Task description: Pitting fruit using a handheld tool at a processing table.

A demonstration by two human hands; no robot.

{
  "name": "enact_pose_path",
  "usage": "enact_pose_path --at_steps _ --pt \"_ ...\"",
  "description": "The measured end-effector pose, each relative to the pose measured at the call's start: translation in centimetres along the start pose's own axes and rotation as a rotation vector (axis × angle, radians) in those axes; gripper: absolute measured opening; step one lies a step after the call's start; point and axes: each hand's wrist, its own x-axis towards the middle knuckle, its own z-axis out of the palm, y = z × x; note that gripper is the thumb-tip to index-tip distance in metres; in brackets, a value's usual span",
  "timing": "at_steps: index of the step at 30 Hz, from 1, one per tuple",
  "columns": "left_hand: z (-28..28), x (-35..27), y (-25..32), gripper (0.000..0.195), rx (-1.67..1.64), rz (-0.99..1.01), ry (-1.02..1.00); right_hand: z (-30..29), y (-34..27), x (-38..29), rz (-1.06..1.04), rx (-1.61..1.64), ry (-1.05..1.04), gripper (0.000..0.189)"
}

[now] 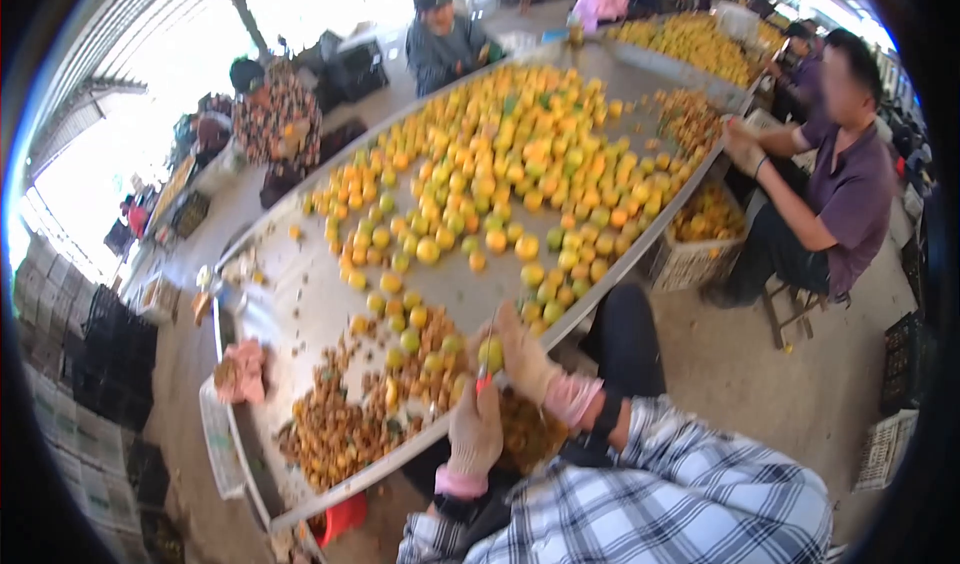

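My left hand (478,433), in a pale knit glove, grips the red handle of a small knife (484,378), its thin blade pointing away from me across a yellow-green round fruit (491,354). That fruit sits in my right hand (521,350), gloved alike, just above the near edge of a large metal-topped table (300,309). Beside my hands, a heap of small brown and orange fruit trimmings (337,429) lies on the table with several whole fruits among it. Farther off spreads a big pile of yellow, orange and green fruit (495,151).
A crumpled pink cloth (241,372) lies near the left table edge. A red container (345,519) is below it. At the right a seated co-worker (847,166) works beside a crate of fruit (697,252). Two people (442,42) are across the table; stacked crates (120,354) stand left.
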Motion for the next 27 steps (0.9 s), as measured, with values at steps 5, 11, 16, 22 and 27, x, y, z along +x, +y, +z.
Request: enact_pose_path --at_steps 5,11,16,22,27 --pt "-0.8 -0.6 -0.2 0.035 -0.005 -0.048 -0.1 0.6 -1.2 -0.9 0.092 -0.046 -0.049 0.077" --pt "-1.7 -0.8 4.4 0.045 -0.481 -0.252 -0.196 0.4 -4.3 -0.2 -0.006 -0.211 -0.127 0.073" --pt "-2.6 -1.3 4.6 0.056 -0.996 -0.439 -0.484 -0.5 -2.8 0.3 0.28 0.246 -0.303 0.044" --pt "-3.0 -1.8 5.4 0.056 -0.851 -0.353 -0.399 -0.1 -3.5 0.2 -0.497 -0.496 -0.267 0.056" --pt "-3.1 -1.5 4.6 0.047 -0.54 -0.232 -0.104 2.5 -9.9 -1.0 0.15 0.211 -0.072 0.056"
